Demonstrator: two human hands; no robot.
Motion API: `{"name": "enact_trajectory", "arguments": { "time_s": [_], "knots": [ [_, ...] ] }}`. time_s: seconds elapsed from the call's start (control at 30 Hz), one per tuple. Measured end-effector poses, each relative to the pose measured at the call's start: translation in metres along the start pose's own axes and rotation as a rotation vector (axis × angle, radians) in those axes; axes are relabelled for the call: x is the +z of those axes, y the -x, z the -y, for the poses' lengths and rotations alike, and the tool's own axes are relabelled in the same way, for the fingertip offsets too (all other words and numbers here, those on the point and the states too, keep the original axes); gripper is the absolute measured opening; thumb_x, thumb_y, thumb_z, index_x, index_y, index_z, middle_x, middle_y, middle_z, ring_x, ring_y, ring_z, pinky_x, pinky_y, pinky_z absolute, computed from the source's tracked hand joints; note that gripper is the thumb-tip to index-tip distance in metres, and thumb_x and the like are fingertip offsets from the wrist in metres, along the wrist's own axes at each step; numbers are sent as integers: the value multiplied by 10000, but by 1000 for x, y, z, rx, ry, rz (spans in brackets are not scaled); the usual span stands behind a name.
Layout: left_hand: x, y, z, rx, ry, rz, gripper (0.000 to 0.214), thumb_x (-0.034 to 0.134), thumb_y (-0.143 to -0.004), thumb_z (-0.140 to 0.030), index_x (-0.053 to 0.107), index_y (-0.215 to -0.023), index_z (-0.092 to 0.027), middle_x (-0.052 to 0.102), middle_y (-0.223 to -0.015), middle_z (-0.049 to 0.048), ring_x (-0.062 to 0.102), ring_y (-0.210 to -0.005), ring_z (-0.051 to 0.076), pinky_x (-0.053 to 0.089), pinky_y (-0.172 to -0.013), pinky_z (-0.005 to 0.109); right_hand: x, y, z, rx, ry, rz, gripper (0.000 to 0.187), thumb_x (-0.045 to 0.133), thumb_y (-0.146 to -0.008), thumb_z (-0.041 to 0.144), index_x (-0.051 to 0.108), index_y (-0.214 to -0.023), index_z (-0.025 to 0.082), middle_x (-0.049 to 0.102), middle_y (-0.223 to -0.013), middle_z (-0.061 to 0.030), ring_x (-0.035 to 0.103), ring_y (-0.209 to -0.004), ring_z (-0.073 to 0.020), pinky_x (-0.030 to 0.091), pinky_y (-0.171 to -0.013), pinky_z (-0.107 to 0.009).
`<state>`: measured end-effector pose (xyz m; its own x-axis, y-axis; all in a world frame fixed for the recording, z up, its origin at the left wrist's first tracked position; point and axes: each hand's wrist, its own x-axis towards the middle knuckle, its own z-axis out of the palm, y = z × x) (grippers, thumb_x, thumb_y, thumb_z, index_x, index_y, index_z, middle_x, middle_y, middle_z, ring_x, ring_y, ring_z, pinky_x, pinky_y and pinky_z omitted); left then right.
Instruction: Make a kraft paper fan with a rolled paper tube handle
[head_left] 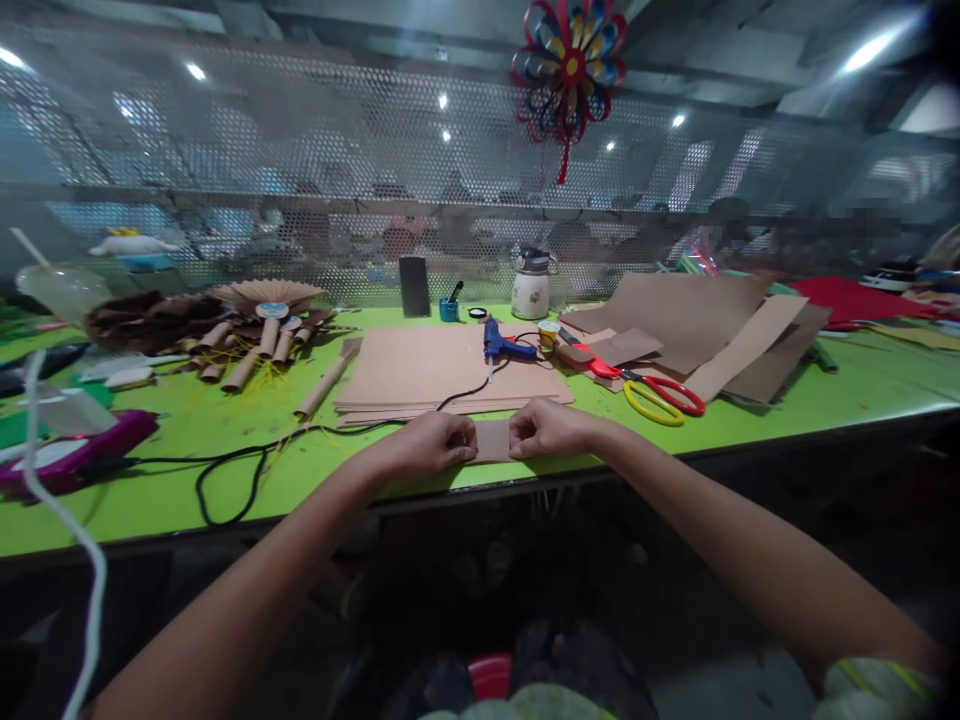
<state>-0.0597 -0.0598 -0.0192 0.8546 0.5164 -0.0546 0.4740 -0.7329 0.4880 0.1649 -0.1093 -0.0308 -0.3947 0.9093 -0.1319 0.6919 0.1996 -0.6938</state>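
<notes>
A small piece of brown paper (493,441) lies at the front edge of the green table, between my two hands. My left hand (441,440) pinches its left end with curled fingers. The right end is gripped the same way by my right hand (541,428). Just beyond my hands is a stack of brown paper sheets (405,365). On that stack rests a blue glue gun (504,343), its black cord running left across the table. Scissors (660,395) with red and yellow handles lie to the right of my right hand.
Brown paper rolls and a pleated paper fan (270,298) are heaped at the left, near a purple power strip (105,455). Cut brown paper (675,315) covers the right side. A white jar (530,290) and a blue pot (449,309) stand by the perforated metal screen (360,150).
</notes>
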Motion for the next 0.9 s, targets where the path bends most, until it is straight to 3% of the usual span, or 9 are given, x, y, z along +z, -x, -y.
{"name": "enact_trajectory", "arguments": {
  "time_s": [0.47,0.67,0.9],
  "knots": [
    [7,12,-6,-53,71,-117,312,475,-824,-427,620,-781,-154,586,-695,-2,494,-648,137,328,-584,230,0,0,-1,-28,10,-13,103,651,-654,226,628,-672,127,526,-571,45,420,-528,-75,300,-497,-194],
    [19,19,-9,-91,64,-217,295,593,-740,-454,594,-782,-162,563,-692,-10,485,-642,138,312,-557,225,3,0,-6,-68,-27,-18,108,632,-664,234,605,-669,129,525,-579,39,430,-535,-80,315,-502,-191],
    [10,18,-12,-126,177,-102,257,579,-733,-408,575,-772,-154,514,-645,-32,452,-595,121,313,-532,218,5,5,-5,-112,-57,-17,86,596,-689,212,571,-676,130,507,-583,42,420,-534,-77,316,-500,-187]
  ]
}}
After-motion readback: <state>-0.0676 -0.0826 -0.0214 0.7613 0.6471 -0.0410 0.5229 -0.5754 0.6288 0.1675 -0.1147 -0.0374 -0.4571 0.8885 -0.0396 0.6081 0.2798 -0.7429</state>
